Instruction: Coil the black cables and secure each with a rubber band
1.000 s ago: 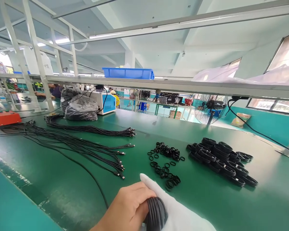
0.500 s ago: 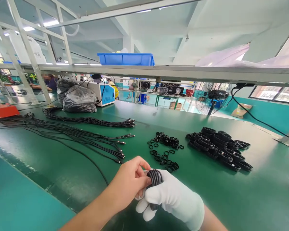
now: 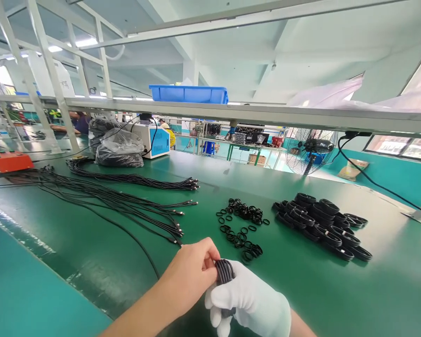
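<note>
A coiled black cable [image 3: 225, 271] is held upright low in the middle of the view. My right hand [image 3: 243, 292], in a white glove, wraps round the coil with its thumb across the front. My bare left hand [image 3: 196, 267] is closed at the coil's upper left side, thumb and fingertips pressed against the loops. What lies between those fingertips is partly hidden. Just beyond both hands is a scatter of small black rings [image 3: 243, 234] on the green table [image 3: 119, 271]. To the left, straight black cables [image 3: 126, 206] lie with their connector ends near my left hand.
A pile of coiled black cables [image 3: 323, 224] sits at the right. Farther back stand a plastic bag of black items [image 3: 119, 147] and a blue-and-white machine [image 3: 156, 140]. A shelf [image 3: 259, 114] with a blue bin [image 3: 189, 94] spans above. An orange box [image 3: 10, 160] is far left.
My view has tilted slightly, so the table and its things appear a little lower. My two hands stay together on the coil, with the left fingers still pressed to its side.
</note>
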